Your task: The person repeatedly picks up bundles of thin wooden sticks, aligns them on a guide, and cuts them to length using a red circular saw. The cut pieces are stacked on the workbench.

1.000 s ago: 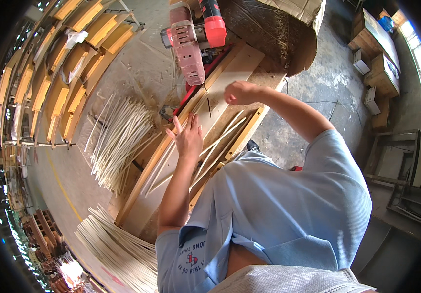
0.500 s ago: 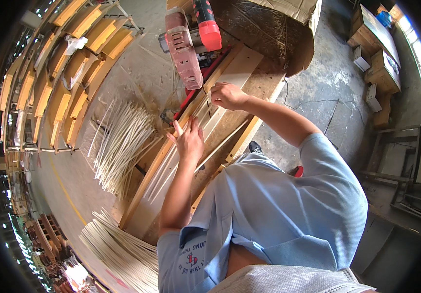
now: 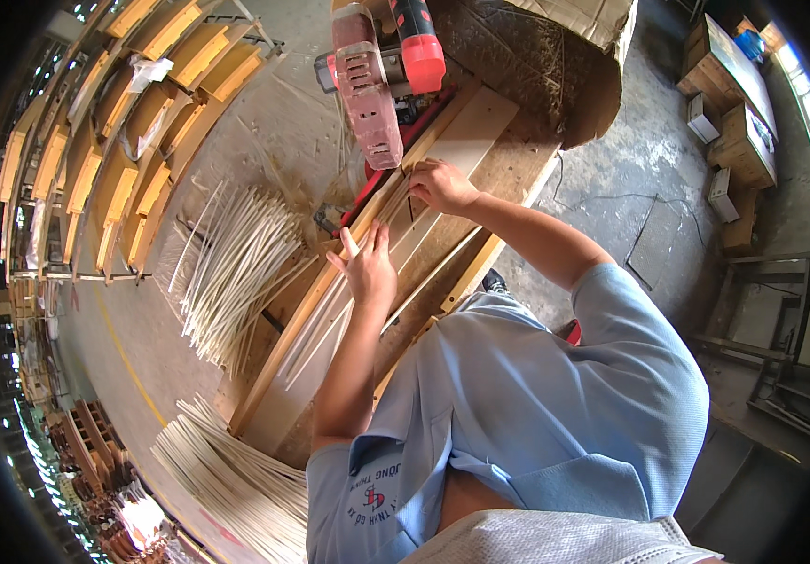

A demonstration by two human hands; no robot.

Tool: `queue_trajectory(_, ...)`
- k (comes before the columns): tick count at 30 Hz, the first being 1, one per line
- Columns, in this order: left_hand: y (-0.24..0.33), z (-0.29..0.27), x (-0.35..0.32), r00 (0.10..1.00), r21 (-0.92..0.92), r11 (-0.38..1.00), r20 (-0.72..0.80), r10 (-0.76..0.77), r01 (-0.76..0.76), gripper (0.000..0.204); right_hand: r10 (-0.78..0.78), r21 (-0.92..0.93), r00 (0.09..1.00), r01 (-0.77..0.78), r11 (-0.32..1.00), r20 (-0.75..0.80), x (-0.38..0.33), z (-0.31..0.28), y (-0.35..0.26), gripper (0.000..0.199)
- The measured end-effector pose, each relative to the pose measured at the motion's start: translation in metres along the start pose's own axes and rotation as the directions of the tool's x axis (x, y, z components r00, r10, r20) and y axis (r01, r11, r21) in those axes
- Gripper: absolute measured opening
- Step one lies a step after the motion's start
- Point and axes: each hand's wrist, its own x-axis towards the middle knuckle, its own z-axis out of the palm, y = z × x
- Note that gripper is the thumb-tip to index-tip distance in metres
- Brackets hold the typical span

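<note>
Several thin pale wooden sticks (image 3: pixel 318 340) lie side by side on a board, along a raised wooden strip (image 3: pixel 284 352). My left hand (image 3: pixel 370 270) rests over them with its fingers spread, pressing against the strip. Farther up, my right hand (image 3: pixel 440 187) is closed, its fingertips pinched at the far ends of the sticks. The fingers partly hide those ends. Just beyond both hands stands a power saw with a dusty reddish guard (image 3: pixel 367 94) and a red-and-black handle (image 3: pixel 422 58).
A bundle of loose pale sticks (image 3: pixel 240 273) lies left of the bench, and another bundle (image 3: pixel 226 470) lies nearer. A large cardboard box (image 3: pixel 602 89) stands at the far right of the saw. A rack with wooden parts (image 3: pixel 132 132) is at the far left.
The view has shifted slightly. My right hand has stayed closed by the stick ends, and my left hand keeps its place on the sticks.
</note>
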Motion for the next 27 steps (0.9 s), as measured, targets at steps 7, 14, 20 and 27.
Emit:
queue_trajectory(7, 0.003, -0.003, 0.002, 0.999, 0.002, 1.0, -0.049, 0.005, -0.005, 0.04, 0.003, -0.052, 1.0, -0.002, 0.999, 0.009, -0.001, 0.003, -0.002, 0.012)
queue_trajectory(14, 0.003, -0.002, 0.002, 0.998, 0.013, 1.0, -0.061, 0.006, -0.006, 0.041, 0.037, -0.058, 0.999, -0.037, 0.998, -0.004, -0.001, 0.002, -0.009, 0.011)
queue_trajectory(20, 0.003, -0.009, 0.002, 1.0, -0.009, 1.0, -0.003, 0.019, -0.019, 0.044, 0.059, -0.053, 0.997, -0.057, 0.997, 0.043, 0.003, 0.001, -0.007, 0.009)
queue_trajectory(27, 0.007, -0.017, 0.002, 0.998, 0.01, 1.0, 0.064, 0.003, -0.004, 0.049, 0.079, 0.002, 0.996, -0.079, 0.997, 0.027, 0.005, 0.0, -0.007, 0.01)
